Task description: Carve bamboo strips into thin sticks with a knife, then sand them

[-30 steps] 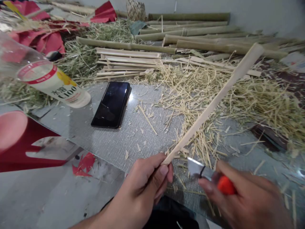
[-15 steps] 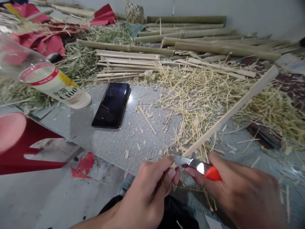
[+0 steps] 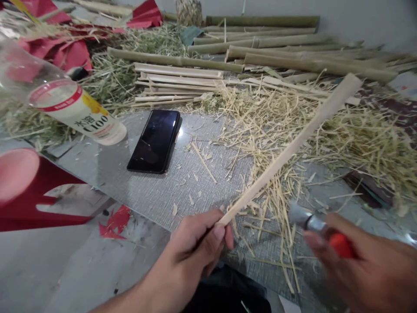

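Observation:
A pale bamboo strip [image 3: 276, 163] slants up and to the right from my left hand [image 3: 195, 252], whose thumb and fingers pinch its near end. At the lower right my right hand [image 3: 361, 261] is closed around a knife [image 3: 316, 224] with a red-orange part on its handle. The knife's blade points left, blurred by motion, and stands apart from the strip. Under both hands lie thin yellow-green bamboo shavings [image 3: 276, 217] on the grey textured table [image 3: 169, 191].
A black phone [image 3: 154, 141] lies left of centre, beside a tilted plastic bottle [image 3: 78, 108]. Bamboo poles [image 3: 260, 21] and split lengths [image 3: 179, 80] lie along the back. A red stool-like object [image 3: 61, 213] stands at the left, past the table edge.
Half a second ago the blade was against the strip near my left hand. Since then the knife has moved away to the right, and the strip's far end has swung up and left.

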A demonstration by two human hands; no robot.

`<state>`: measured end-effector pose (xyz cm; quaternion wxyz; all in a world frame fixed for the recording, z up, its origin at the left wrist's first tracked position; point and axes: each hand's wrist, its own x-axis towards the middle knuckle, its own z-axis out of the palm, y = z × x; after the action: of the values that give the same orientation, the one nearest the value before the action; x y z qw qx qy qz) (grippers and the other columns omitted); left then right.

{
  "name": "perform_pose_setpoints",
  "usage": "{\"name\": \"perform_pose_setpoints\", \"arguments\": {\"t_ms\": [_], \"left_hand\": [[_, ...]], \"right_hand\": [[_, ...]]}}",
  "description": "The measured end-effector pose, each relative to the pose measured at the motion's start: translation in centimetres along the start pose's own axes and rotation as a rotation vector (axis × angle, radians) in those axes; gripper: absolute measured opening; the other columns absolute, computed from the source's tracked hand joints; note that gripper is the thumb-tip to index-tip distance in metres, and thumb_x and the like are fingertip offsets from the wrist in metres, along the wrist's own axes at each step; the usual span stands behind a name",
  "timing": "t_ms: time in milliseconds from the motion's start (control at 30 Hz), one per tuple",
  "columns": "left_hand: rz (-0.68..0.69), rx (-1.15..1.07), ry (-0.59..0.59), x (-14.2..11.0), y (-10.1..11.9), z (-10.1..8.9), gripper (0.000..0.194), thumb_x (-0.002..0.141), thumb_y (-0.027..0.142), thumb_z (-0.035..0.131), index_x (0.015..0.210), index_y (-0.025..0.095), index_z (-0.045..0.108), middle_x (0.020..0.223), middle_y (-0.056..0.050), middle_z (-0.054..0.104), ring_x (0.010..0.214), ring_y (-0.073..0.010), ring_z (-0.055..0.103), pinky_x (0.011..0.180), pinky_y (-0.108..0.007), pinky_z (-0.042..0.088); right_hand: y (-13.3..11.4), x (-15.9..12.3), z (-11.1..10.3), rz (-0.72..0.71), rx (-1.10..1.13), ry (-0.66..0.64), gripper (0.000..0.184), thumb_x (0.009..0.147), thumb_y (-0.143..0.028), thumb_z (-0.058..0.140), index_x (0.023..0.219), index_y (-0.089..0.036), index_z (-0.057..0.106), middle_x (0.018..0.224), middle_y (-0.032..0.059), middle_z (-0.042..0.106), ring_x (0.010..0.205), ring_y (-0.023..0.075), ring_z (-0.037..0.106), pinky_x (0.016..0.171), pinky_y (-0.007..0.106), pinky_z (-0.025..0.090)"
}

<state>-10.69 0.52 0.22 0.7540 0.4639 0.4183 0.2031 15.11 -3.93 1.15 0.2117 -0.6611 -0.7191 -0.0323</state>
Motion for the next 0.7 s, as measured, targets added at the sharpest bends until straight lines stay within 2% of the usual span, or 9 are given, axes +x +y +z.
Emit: {"name": "perform_pose_setpoints", "arguments": {"t_ms": [133,200,300,400,467,567,700], "left_hand": [[0.085,0.133,0.006,1.0,0.5,1.3,0.035,0.105,0.045,0.039,0.091,0.018,0.056,0.064,0.006,0.033,0.055,-0.0075,0.030,0.048,-0.020,0.024],[0.147,0.180,0.025,1.1,0.4,1.6,0.034,0.105,0.043,0.037,0.089,0.019,0.054,0.066,0.006,0.035,0.056,-0.0074,0.030,0.050,-0.020,0.027],[0.245,0.286,0.053,1.1,0.2,1.9,0.032,0.106,0.036,0.035,0.083,0.019,0.049,0.067,0.005,0.040,0.057,-0.0079,0.035,0.054,-0.021,0.031],[0.364,0.385,0.047,0.9,0.3,2.2,0.027,0.105,0.028,0.037,0.079,0.021,0.042,0.067,0.005,0.042,0.056,-0.0087,0.038,0.056,-0.023,0.032],[0.394,0.417,0.057,0.9,0.5,2.4,0.026,0.104,0.025,0.037,0.079,0.021,0.041,0.066,0.005,0.042,0.055,-0.0088,0.038,0.056,-0.024,0.032],[0.356,0.420,0.074,0.9,0.8,2.7,0.027,0.104,0.024,0.036,0.078,0.020,0.043,0.064,0.005,0.041,0.055,-0.0089,0.038,0.054,-0.023,0.032],[0.284,0.376,-0.023,1.0,0.6,2.6,0.031,0.104,0.027,0.036,0.077,0.019,0.049,0.062,0.005,0.039,0.054,-0.0079,0.035,0.051,-0.021,0.032]], "right_hand": [[-2.5,0.4,0.9,-0.135,0.033,-0.039,0.054,0.097,-0.064,0.040,0.061,-0.023,0.046,0.041,-0.0057,0.041,0.031,0.0075,0.039,0.036,0.025,0.028],[-3.7,0.5,1.4,-0.141,0.047,-0.041,0.054,0.097,-0.064,0.041,0.062,-0.023,0.046,0.044,-0.0052,0.046,0.033,0.0087,0.045,0.036,0.026,0.030],[-4.5,0.6,2.0,-0.109,0.022,-0.028,0.055,0.097,-0.064,0.040,0.062,-0.022,0.048,0.045,-0.0049,0.047,0.034,0.0092,0.046,0.038,0.027,0.029],[-4.2,0.6,2.1,-0.117,-0.041,-0.045,0.056,0.097,-0.064,0.040,0.063,-0.021,0.050,0.047,-0.0046,0.046,0.036,0.0085,0.044,0.041,0.027,0.027],[-3.6,0.4,1.9,-0.125,-0.101,-0.045,0.055,0.096,-0.065,0.041,0.064,-0.021,0.051,0.048,-0.0040,0.045,0.039,0.0096,0.042,0.044,0.028,0.025],[-2.6,-0.1,1.7,-0.148,-0.216,-0.022,0.054,0.093,-0.067,0.045,0.064,-0.022,0.051,0.049,-0.0031,0.045,0.042,0.0107,0.038,0.049,0.029,0.022],[-1.2,-1.0,1.3,-0.210,-0.308,-0.034,0.052,0.092,-0.066,0.049,0.066,-0.022,0.057,0.051,-0.0026,0.047,0.047,0.0107,0.041,0.053,0.029,0.022]]}}
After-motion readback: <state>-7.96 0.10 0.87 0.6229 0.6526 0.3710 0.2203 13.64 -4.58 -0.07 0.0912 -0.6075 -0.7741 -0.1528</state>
